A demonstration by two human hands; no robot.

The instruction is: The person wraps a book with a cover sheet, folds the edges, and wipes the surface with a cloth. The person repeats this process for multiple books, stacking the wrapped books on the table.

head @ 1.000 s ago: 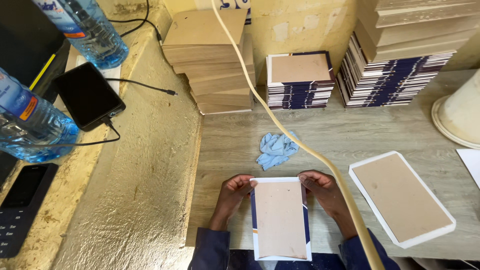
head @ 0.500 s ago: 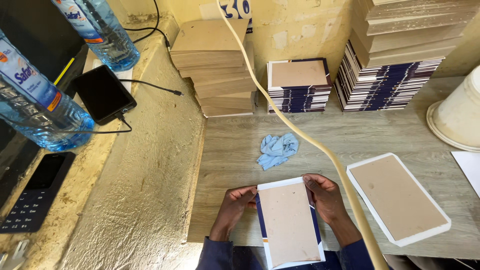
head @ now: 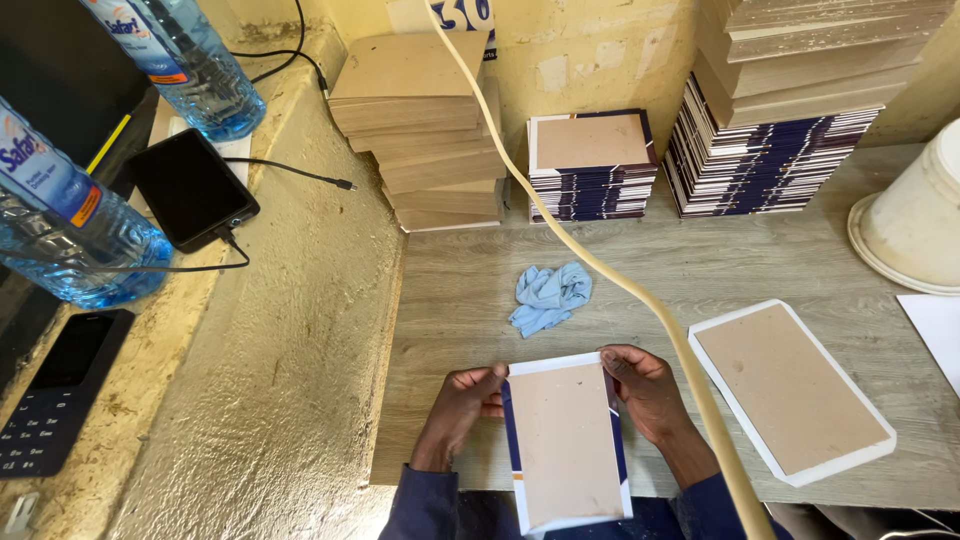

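A brown board wrapped in a white and blue cover sheet (head: 566, 440) lies at the near edge of the wooden table (head: 700, 270). My left hand (head: 462, 410) grips its upper left edge and my right hand (head: 645, 392) grips its upper right edge, fingers folded over the side flaps. A second board on a white sheet (head: 790, 388) lies flat to the right. A crumpled blue cloth (head: 549, 296) sits just beyond the held piece.
Stacks of brown boards (head: 420, 120) and blue-edged covers (head: 592, 165) line the back wall, with a taller stack (head: 790, 120) to the right. A white bucket (head: 915, 215) stands far right. A tan hose (head: 620, 285) crosses diagonally. Water bottles (head: 190, 65), a phone (head: 190, 188) and cable rest on the left ledge.
The view has tilted slightly. Both hands stay on the cover's sides, and the piece sits a little lower and more tilted toward me.
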